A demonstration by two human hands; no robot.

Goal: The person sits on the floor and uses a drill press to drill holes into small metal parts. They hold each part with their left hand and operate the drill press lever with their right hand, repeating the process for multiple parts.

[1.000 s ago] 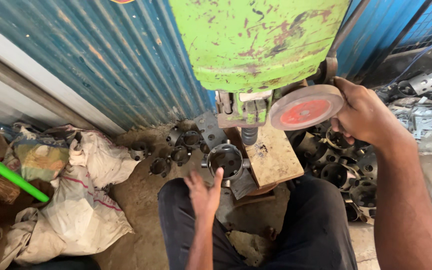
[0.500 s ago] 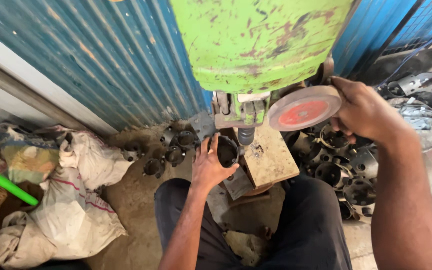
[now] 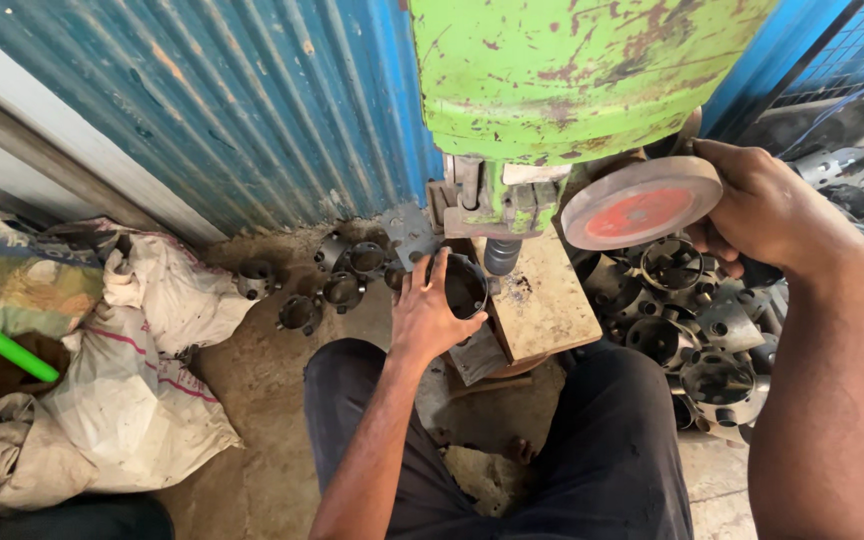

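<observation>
On the dirt floor (image 3: 252,400), sacks (image 3: 142,400) bulge shut, contents unseen.

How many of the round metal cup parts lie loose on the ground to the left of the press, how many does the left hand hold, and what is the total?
Loose metal cups on the ground: 5
Metal cup in the left hand, at the press: 1
Total: 6
The heap on the right is not counted.

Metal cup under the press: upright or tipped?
Tipped. The metal cup lies with its dark opening facing the camera, gripped by the left hand beside the ram.
</observation>
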